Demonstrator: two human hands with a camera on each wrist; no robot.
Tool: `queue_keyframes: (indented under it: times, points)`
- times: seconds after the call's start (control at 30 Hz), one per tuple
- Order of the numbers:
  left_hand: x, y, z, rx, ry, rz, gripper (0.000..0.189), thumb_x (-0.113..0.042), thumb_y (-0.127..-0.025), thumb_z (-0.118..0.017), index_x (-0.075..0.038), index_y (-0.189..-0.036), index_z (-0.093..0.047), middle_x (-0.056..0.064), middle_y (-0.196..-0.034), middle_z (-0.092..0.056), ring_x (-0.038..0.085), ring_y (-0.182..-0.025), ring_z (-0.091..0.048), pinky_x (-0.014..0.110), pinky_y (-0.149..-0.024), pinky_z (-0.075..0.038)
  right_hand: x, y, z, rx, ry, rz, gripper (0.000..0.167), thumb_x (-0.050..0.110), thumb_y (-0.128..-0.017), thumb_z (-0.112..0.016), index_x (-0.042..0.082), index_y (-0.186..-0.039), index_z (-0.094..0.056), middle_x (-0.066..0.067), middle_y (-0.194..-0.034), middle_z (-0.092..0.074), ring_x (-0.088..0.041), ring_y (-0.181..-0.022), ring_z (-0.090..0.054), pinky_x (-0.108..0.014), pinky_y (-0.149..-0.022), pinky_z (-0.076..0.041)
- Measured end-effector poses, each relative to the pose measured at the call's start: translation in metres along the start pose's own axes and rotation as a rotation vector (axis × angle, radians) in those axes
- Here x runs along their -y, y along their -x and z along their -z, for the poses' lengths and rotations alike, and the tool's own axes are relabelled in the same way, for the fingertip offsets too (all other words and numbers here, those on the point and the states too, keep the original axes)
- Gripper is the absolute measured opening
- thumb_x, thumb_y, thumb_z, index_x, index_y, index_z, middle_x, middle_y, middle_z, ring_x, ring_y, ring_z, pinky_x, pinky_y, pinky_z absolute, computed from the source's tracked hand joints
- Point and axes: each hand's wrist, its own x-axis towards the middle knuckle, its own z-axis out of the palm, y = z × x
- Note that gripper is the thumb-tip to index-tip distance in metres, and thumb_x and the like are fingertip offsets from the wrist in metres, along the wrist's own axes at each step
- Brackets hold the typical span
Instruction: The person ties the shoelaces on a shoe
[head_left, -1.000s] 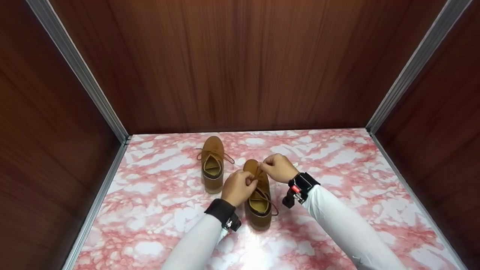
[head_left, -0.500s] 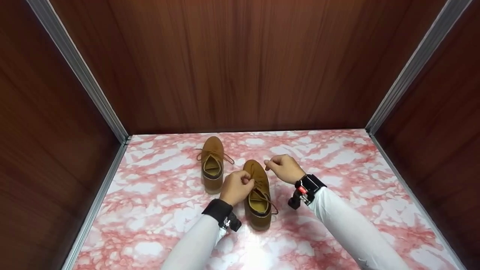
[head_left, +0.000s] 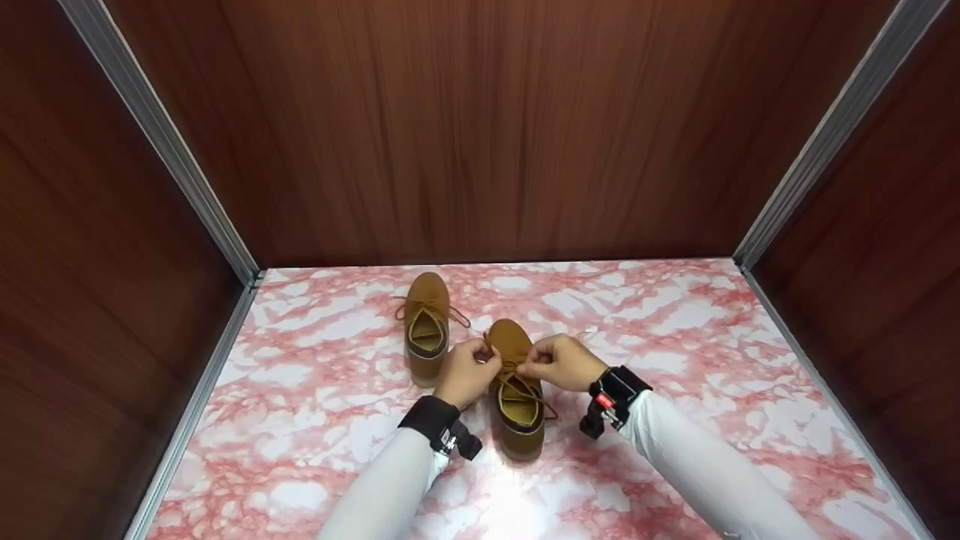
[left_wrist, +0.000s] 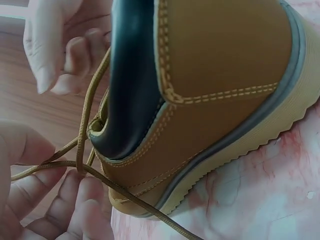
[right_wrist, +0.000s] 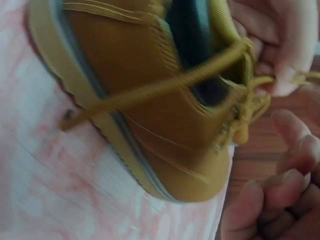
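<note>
A tan lace-up shoe [head_left: 520, 442] stands sole-down, toe pointing away, between my hands. My left hand [head_left: 466, 373] is at its left side near the toe, pinching a brown shoelace [left_wrist: 86, 107] between thumb and fingers; a bit of lace sticks up past the fingertips. From the right, my right hand [head_left: 568, 364] reaches over the lacing, thumb and index finger together on the lace at the crossing. A loose lace end [right_wrist: 145, 92] trails across the shoe's right side. The other tan shoe [head_left: 427, 287], its laces spread to both sides, stands to the left and farther back.
The surface [head_left: 315, 450] is patterned in red and white marble. A dark wood-look panel [head_left: 480, 135] rises at the back, with similar panels left and right. Grey metal posts [head_left: 180, 161] line the corners.
My right hand drew away to the right from the lacing, then came back lower, onto the lace crossing. My left hand shifted slightly left with the lace. The shoes stay put.
</note>
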Motion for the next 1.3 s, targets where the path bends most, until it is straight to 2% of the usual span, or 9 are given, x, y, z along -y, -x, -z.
queue_keyframes:
  times: [0.17, 0.37, 0.63, 0.83, 1.1, 1.3]
  points:
    - [0.001, 0.000, 0.001, -0.010, 0.010, 0.021, 0.012, -0.019, -0.089, -0.070, -0.011, -0.081, -0.074, 0.001, -0.078, -0.074, 0.007, -0.071, -0.059, 0.025, -0.071, -0.050, 0.001, 0.005, -0.012, 0.078, 0.005, 0.025, 0.019, 0.030, -0.088, -0.085, 0.015, -0.080, -0.075, 0.010, -0.069, -0.066, 0.001, -0.061, -0.052, -0.017, -0.058, -0.043]
    - [0.002, 0.000, 0.003, 0.004, 0.031, 0.028, 0.013, -0.018, -0.089, -0.071, -0.009, -0.082, -0.075, 0.002, -0.078, -0.074, 0.008, -0.070, -0.058, 0.024, -0.069, -0.049, 0.002, 0.007, -0.020, 0.105, 0.025, 0.031, 0.019, 0.025, -0.087, -0.086, 0.014, -0.077, -0.074, 0.011, -0.064, -0.061, 0.002, -0.056, -0.049, -0.015, -0.053, -0.039]
    - [0.002, 0.001, 0.003, 0.013, 0.068, 0.061, 0.013, -0.017, -0.089, -0.071, -0.008, -0.080, -0.074, -0.002, -0.073, -0.069, 0.008, -0.068, -0.057, 0.024, -0.068, -0.048, 0.002, 0.007, -0.014, 0.056, 0.025, 0.072, 0.014, 0.016, -0.090, -0.081, 0.013, -0.078, -0.075, 0.003, -0.075, -0.070, -0.001, -0.066, -0.053, -0.017, -0.061, -0.044]
    - [0.002, 0.002, 0.004, 0.019, 0.074, 0.078, 0.013, -0.016, -0.088, -0.071, -0.007, -0.079, -0.073, -0.005, -0.071, -0.065, 0.009, -0.069, -0.057, 0.024, -0.068, -0.048, 0.000, 0.008, -0.006, 0.020, 0.041, 0.105, 0.011, 0.011, -0.090, -0.077, 0.013, -0.080, -0.075, 0.000, -0.076, -0.072, -0.002, -0.067, -0.053, -0.018, -0.062, -0.043]
    - [0.001, 0.004, 0.005, 0.027, 0.077, 0.094, 0.013, -0.016, -0.088, -0.070, -0.007, -0.078, -0.071, -0.006, -0.069, -0.063, 0.010, -0.068, -0.057, 0.023, -0.066, -0.047, -0.002, 0.010, -0.001, 0.015, -0.010, 0.069, 0.006, 0.009, -0.090, -0.076, 0.011, -0.084, -0.076, -0.003, -0.079, -0.075, -0.005, -0.068, -0.060, -0.018, -0.062, -0.048]
    - [0.000, 0.004, 0.005, 0.026, 0.084, 0.097, 0.013, -0.015, -0.087, -0.070, -0.008, -0.076, -0.070, -0.006, -0.068, -0.061, 0.010, -0.066, -0.056, 0.023, -0.064, -0.047, -0.005, 0.011, 0.003, -0.002, -0.020, 0.068, 0.001, 0.006, -0.089, -0.074, 0.006, -0.088, -0.075, -0.004, -0.080, -0.073, -0.002, -0.067, -0.058, -0.018, -0.063, -0.048]
